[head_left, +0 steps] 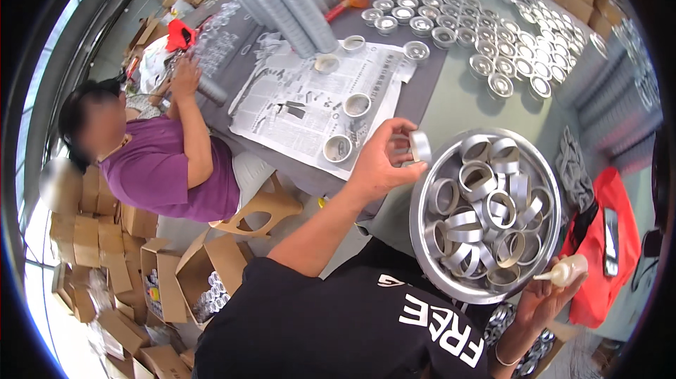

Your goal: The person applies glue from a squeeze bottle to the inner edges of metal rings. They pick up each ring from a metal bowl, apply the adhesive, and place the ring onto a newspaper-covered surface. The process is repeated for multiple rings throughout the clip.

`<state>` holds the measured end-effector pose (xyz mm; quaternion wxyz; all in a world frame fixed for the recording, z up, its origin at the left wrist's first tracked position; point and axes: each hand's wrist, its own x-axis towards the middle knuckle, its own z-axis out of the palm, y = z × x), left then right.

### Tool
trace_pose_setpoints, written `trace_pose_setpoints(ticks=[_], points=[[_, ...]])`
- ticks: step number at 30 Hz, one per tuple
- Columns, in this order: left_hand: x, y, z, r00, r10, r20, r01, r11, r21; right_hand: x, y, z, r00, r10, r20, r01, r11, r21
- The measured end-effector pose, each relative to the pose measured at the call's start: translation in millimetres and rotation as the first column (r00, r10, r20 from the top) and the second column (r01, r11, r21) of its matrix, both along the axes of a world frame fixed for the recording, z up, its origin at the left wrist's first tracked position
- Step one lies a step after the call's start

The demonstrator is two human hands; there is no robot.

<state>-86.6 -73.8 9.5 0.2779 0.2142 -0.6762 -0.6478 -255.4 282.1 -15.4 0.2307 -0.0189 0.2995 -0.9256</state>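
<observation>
My left hand (386, 158) grips a short silver metal ring (420, 146) between thumb and fingers, just above the left rim of a round steel basin (418, 218). Many similar loose metal rings (465, 227) lie heaped inside that basin. On the basin's lower right side, my right hand (539, 306) holds a small squeeze bottle (569, 270) with a pale tip aimed left. Sheets of newspaper (296, 132) cover the table left of my left hand. Rings stand on the paper, among them one ring (337, 148) near its front edge and another ring (357, 104) farther back.
Rows of round silver cups (503, 48) fill the far right table. Tall ring stacks (292, 9) stand at the back; more stacks (620, 90) rise at right. A phone (610, 241) lies on red cloth (598, 294). A person in purple (169, 168) sits left, near cardboard boxes (190, 273).
</observation>
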Motion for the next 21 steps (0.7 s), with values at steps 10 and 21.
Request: trace_pose_setpoints(ticks=[10,21], points=[[46.8,23.4,-17.1,0.844,0.273,0.461,0.137,0.722,-0.678,2.3,0.9,9.0,0.986,0.14,-0.086,-0.145,0.988,-0.05],[46.5,37.6,28.7,0.955,-0.096,0.281,0.133,0.984,-0.115,26.9,-18.7,45.8,0.855,-0.231,-0.465,0.287,0.957,0.052]])
